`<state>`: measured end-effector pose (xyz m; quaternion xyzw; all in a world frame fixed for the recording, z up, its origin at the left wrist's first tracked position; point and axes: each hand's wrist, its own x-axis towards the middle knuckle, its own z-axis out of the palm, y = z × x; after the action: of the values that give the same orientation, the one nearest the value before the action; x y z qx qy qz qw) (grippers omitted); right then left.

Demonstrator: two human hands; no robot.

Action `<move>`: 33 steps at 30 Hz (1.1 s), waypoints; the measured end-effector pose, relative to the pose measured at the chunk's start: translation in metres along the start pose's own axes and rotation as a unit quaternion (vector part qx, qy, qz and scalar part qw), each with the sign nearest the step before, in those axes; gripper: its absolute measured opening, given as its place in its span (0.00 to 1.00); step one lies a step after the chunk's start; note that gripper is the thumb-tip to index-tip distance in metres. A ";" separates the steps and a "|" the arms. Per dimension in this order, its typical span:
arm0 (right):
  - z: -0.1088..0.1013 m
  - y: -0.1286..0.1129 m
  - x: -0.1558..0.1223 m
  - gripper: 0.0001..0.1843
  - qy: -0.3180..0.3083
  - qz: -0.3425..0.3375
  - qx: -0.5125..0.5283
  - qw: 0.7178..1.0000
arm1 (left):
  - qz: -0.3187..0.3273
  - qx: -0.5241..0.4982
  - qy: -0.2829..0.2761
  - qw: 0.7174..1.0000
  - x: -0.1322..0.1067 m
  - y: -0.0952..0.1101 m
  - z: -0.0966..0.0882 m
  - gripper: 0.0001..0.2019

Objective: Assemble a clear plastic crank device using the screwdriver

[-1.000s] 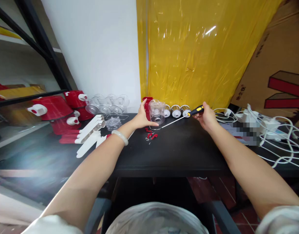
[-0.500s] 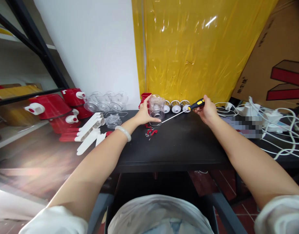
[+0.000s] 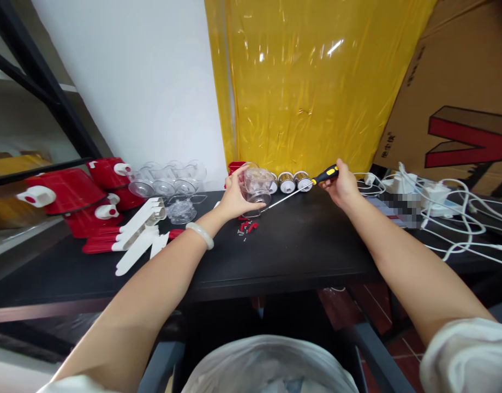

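Note:
My left hand (image 3: pixel 236 197) is wrapped round a clear plastic cup-like part (image 3: pixel 257 183), tilted with a round dark-rimmed end toward me. In my right hand (image 3: pixel 341 184) is the black and yellow handle of a screwdriver (image 3: pixel 325 174). Its long shaft slants down to the left, and the tip is at the lower edge of the clear part; whether it touches there I cannot tell. Small red pieces (image 3: pixel 247 226) and several screws (image 3: pixel 240 233) lie on the black table (image 3: pixel 300 240) just below my left hand. A red part (image 3: pixel 234 166) stands behind that hand.
Metal cylinders with white ends (image 3: pixel 286 183) line the back edge. Clear bowl-like parts (image 3: pixel 165 187), white handles (image 3: pixel 132 240) and red housings (image 3: pixel 65 191) fill the left. White cables and adapters (image 3: pixel 435 194) lie at the right, before a cardboard box (image 3: pixel 459 98).
The view has swung slightly, so the scene sits further left. The clear part is tilted more in my left hand. The screwdriver stays at its lower edge.

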<state>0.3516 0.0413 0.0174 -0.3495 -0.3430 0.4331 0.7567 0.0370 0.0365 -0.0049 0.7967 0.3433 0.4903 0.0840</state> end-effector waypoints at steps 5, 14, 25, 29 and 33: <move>-0.012 -0.013 0.010 0.24 0.028 -0.044 0.048 0.997 | 0.006 0.026 0.030 0.999 0.002 0.020 -0.015 0.54; -0.027 -0.016 0.024 0.21 0.087 -0.059 0.058 0.993 | 0.060 0.168 -0.085 0.980 0.008 0.048 -0.072 0.51; -0.023 -0.007 0.023 0.24 0.114 -0.057 -0.019 0.992 | 0.093 0.127 -0.098 0.983 0.007 0.034 -0.066 0.53; -0.023 -0.006 0.022 0.25 0.095 -0.067 -0.023 0.993 | 0.081 0.114 -0.096 0.986 0.006 0.030 -0.065 0.52; -0.022 -0.005 0.021 0.24 0.106 -0.057 -0.006 0.993 | 0.084 0.114 -0.103 0.985 0.006 0.027 -0.065 0.53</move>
<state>0.3799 0.0535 0.0149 -0.3778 -0.2824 0.3481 0.8102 -0.0032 0.0067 0.0451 0.8731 0.3182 0.3691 -0.0139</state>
